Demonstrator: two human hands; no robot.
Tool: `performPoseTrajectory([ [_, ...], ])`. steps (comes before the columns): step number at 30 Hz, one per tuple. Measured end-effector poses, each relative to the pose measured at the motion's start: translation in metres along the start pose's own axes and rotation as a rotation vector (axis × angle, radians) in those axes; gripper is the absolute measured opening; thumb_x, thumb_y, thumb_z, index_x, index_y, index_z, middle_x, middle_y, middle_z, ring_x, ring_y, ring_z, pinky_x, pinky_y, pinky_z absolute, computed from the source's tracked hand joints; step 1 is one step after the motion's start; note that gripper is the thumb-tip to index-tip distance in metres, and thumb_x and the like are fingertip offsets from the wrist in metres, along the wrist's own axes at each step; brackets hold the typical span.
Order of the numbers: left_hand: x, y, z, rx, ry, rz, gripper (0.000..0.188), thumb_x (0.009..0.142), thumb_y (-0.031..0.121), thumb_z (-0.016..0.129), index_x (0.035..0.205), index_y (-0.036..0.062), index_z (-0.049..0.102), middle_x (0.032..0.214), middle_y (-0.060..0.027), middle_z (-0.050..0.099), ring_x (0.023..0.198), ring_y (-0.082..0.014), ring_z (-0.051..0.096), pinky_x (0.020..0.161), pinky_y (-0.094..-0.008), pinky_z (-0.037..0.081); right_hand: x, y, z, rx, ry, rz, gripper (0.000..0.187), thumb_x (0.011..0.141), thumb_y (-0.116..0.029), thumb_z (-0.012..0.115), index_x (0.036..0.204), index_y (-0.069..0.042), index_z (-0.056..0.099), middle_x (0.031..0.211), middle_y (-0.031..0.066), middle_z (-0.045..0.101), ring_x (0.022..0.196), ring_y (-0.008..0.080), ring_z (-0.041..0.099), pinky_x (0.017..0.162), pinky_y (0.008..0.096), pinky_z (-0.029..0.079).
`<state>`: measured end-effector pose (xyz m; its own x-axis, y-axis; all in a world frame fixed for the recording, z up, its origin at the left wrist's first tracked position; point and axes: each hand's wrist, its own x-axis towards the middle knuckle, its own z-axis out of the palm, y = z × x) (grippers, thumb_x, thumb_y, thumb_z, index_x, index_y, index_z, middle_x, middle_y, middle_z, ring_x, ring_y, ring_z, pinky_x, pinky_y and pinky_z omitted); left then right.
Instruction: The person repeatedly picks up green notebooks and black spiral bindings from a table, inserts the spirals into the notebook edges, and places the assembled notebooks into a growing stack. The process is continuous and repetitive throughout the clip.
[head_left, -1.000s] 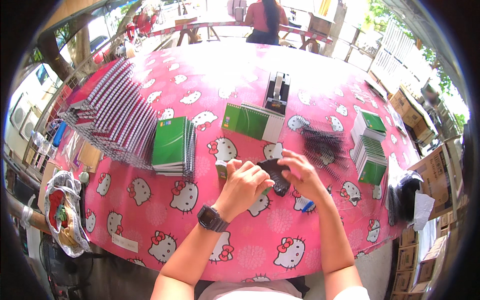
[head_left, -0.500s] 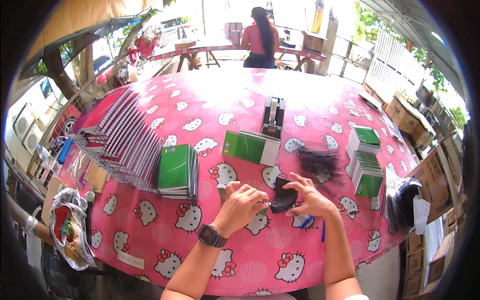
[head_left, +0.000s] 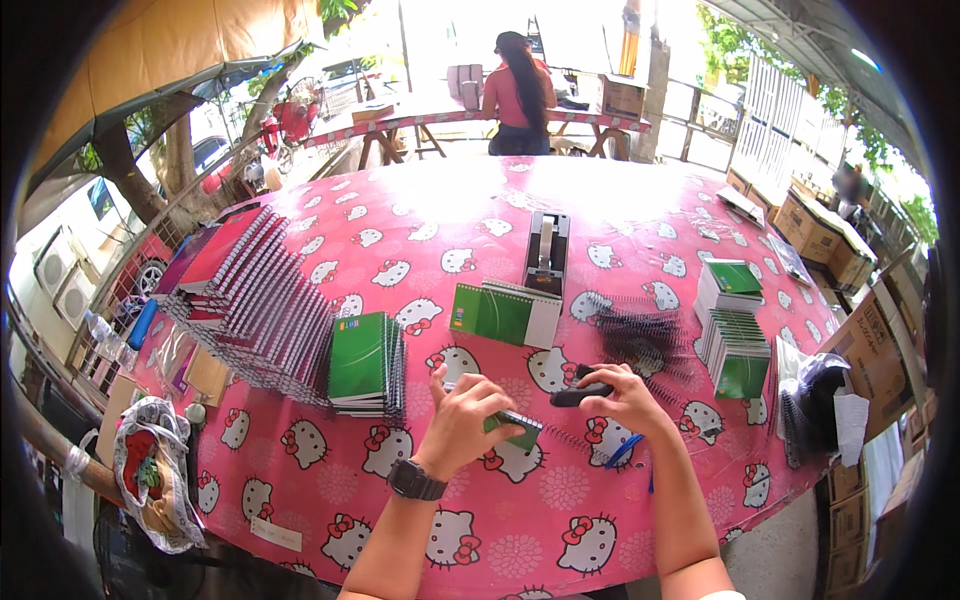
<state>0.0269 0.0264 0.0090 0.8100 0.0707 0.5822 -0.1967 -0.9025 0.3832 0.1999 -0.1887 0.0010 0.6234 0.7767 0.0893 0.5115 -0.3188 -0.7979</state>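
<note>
My left hand (head_left: 465, 420), with a dark watch at the wrist, grips a small green notebook (head_left: 520, 432) near the table's front middle. Its fingers cover much of the notebook. A thin dark spiral coil (head_left: 570, 448) trails right from the notebook's edge. My right hand (head_left: 622, 398) is closed on a black elongated object (head_left: 580, 394), held just above the table and apart from the notebook; its exact kind is unclear. Below the right hand lies a thin blue looped thing (head_left: 626, 452). Beyond, a tangled pile of black spiral coils (head_left: 640, 335) rests on the table.
A tall stack of spiral notebooks (head_left: 270, 310) and a green notebook stack (head_left: 362, 362) stand left. Another green notebook (head_left: 490, 312) lies before a black tape dispenser (head_left: 546, 255). More green notebooks (head_left: 740, 360) and cardboard boxes (head_left: 815, 235) are right. A person (head_left: 520, 95) stands at a far table.
My right hand has drawn the black object away from the notebook and turned it flatter. The notebook in my left hand shows more. The whole view has shifted slightly.
</note>
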Motion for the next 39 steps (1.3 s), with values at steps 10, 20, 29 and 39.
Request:
performPoseTrajectory([
  [10, -0.004, -0.008, 0.007, -0.016, -0.010, 0.025, 0.023, 0.065, 0.028, 0.081, 0.081, 0.0170, 0.068, 0.074, 0.0069, 0.064, 0.085, -0.0142, 0.058, 0.099, -0.0459, 0.022, -0.003, -0.025, 0.020, 0.666, -0.205, -0.153, 0.044, 0.078, -0.043, 0.072, 0.104, -0.008, 0.069, 0.109, 0.0119, 0.061, 0.098, 0.0185, 0.054, 0.084, 0.0311, 0.043],
  [20, -0.003, -0.002, 0.010, -0.079, 0.019, -0.061, 0.077, 0.059, 0.029, 0.085, 0.126, 0.0184, 0.048, 0.092, 0.0030, 0.064, 0.094, -0.0135, 0.057, 0.100, -0.0416, 0.022, 0.002, -0.015, 0.032, 0.405, -0.164, 0.007, 0.047, 0.081, -0.042, 0.069, 0.104, -0.001, 0.067, 0.098, 0.0047, 0.063, 0.091, 0.0107, 0.053, 0.075, 0.0283, 0.043],
  [29, -0.010, -0.036, 0.034, -1.147, 0.004, -0.523, 0.083, 0.064, 0.004, 0.083, 0.131, 0.0091, 0.033, 0.100, -0.0026, 0.052, 0.097, -0.0121, 0.054, 0.082, -0.0261, 0.048, 0.002, -0.016, 0.033, 0.283, -0.060, 0.029, 0.042, 0.083, -0.038, 0.068, 0.105, -0.003, 0.067, 0.088, 0.0002, 0.062, 0.081, 0.0074, 0.053, 0.069, 0.0239, 0.041],
  [39, -0.017, -0.044, 0.038, -1.390, -0.013, -0.518, 0.033, 0.083, -0.001, 0.066, 0.108, 0.0071, 0.047, 0.098, -0.0020, 0.057, 0.090, -0.0088, 0.056, 0.081, -0.0235, 0.048, -0.001, -0.036, 0.028, 0.978, -0.234, -0.074, 0.045, 0.082, -0.038, 0.069, 0.104, 0.001, 0.066, 0.099, 0.0039, 0.061, 0.091, 0.0101, 0.052, 0.078, 0.0286, 0.042],
])
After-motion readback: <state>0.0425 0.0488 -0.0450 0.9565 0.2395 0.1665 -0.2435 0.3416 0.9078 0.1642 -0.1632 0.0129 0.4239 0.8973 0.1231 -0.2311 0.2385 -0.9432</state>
